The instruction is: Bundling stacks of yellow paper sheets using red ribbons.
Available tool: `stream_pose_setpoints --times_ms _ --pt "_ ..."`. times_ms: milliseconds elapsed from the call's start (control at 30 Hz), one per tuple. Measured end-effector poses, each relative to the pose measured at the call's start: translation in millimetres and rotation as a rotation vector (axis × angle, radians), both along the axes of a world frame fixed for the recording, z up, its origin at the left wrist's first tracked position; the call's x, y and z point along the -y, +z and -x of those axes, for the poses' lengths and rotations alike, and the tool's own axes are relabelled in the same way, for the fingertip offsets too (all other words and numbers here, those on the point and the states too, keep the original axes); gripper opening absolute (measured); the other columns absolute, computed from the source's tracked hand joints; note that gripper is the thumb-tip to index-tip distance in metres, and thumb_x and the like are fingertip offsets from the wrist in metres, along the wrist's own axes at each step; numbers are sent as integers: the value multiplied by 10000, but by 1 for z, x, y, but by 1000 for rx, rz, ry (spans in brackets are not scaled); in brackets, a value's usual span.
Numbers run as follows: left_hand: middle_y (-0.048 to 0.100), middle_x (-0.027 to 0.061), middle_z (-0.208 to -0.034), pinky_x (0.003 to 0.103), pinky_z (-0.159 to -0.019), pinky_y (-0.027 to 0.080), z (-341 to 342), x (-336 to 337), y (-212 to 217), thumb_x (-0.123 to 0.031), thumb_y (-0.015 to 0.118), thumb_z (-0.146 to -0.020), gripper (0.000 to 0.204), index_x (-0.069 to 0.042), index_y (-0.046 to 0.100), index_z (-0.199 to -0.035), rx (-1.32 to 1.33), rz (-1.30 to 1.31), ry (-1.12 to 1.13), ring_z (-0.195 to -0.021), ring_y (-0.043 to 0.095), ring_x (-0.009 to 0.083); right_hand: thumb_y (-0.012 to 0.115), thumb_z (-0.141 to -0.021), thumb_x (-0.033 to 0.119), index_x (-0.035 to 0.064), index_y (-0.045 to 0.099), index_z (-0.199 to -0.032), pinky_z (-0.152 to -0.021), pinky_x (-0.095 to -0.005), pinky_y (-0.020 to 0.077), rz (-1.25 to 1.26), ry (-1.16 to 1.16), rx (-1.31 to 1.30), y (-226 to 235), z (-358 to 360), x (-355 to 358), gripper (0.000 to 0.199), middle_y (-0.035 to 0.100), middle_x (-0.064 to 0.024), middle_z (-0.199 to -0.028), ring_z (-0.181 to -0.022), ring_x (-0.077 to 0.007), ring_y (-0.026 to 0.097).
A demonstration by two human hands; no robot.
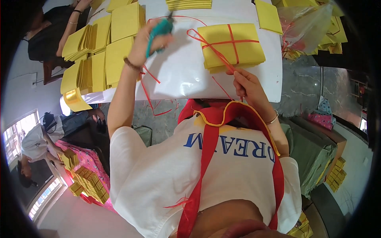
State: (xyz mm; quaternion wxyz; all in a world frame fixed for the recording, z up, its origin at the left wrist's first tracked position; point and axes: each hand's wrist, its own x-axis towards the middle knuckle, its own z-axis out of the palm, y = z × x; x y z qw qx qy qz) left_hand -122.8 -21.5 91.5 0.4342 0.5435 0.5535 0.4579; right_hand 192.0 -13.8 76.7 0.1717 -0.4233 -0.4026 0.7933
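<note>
Upper centre, the left hand (142,45) grips teal-handled scissors (162,27). The right hand (247,82) pinches red string (223,58) around a rectangular yellow stack (247,50).

The person wears a white short-sleeved cloth T-shirt (139,170) with a round neckline and loose sleeves that leave the forearms uncovered. Large blue serif lettering (234,146) runs across its chest. Over it sits a red cloth apron (200,106), edged with thin yellow piping (222,123); its two wide, flat red straps (204,162) run up toward the neck. Thin, frayed red strands (178,204) hang at one strap. A dark brown band-like bracelet (131,64) circles the left wrist, and a slim, shiny metallic bangle (274,118) circles the right.
</note>
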Motion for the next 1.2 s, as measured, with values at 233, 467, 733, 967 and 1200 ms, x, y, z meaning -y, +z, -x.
stream_pose_setpoints --times_ms 233,467,733,967,1200 --pt "559 72 -1008 282 -809 434 -48 63 1 -35 597 -694 561 -10 417 -1225 33 319 -733 -927 524 157 428 -920 244 39 552 -964 -426 -181 211 -11 -24 -86 0 -1 -3 243 359 48 -571 -463 -33 259" --pt "563 74 -928 275 -758 435 -81 51 -21 -126 579 -705 444 27 473 -1108 101 355 -690 -846 518 138 440 -912 239 61 523 -851 -424 -179 206 -61 1 -24 1 3 4 206 349 52 -547 -459 -32 262" --pt "545 27 -797 240 -682 428 -79 37 -18 -138 641 -725 313 6 540 -983 110 383 -591 -756 494 93 441 -911 234 68 511 -826 -436 -177 198 -159 53 27 -1 1 4 199 334 60 -546 -474 -29 255" --pt "586 11 -800 199 -542 403 -18 -5 -5 -251 641 -780 322 -34 541 -996 53 131 -90 -635 504 50 452 -904 252 68 514 -823 -473 -173 225 -158 138 -17 17 0 11 211 359 58 -583 -520 -24 288" --pt "613 185 -942 377 -742 471 44 -68 -138 -384 603 -737 544 -68 491 -1166 -773 251 291 -866 602 305 423 -915 271 61 551 -916 -507 -164 265 -227 375 -169 5 48 27 247 414 47 -652 -571 -25 342"
